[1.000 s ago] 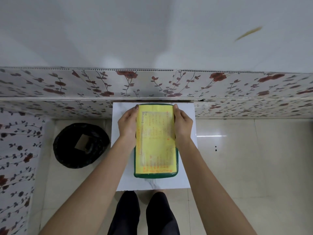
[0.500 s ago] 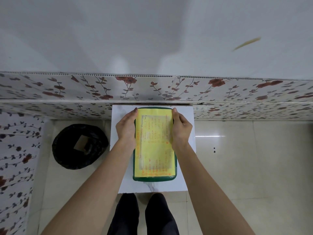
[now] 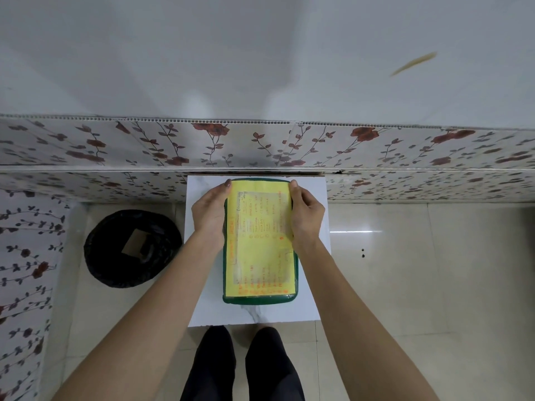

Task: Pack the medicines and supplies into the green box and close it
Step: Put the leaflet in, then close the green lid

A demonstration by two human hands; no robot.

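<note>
A green rectangular plastic box [image 3: 259, 300] with a yellow printed label covering its lid is seen lying flat on a small white square table [image 3: 202, 299], which is set against a wall panelled with a red-flower pattern. The box is placed lengthwise, its far end near the wall and its near end towards the table's front edge. The left hand [image 3: 209, 213] is laid flat against the left long side of the box at its far half, and the right hand [image 3: 306, 215] is laid likewise against the right side, so that the box is clasped between the two palms; the fingers [image 3: 221, 189] are held straight and close together, pressed along the lid's edges and not curled around anything. No loose medicines or supplies are seen on the table, so the packing is judged to be finished and the closing step to be in hand. Whether the lid is fully seated or latched cannot be told from this view. For the next move, firm and even pressure along both edges would be called for until the lid is seated all round, with care that the box is not slid off the small table. A black round bin [image 3: 131, 248] stands on the tiled floor to the left.
</note>
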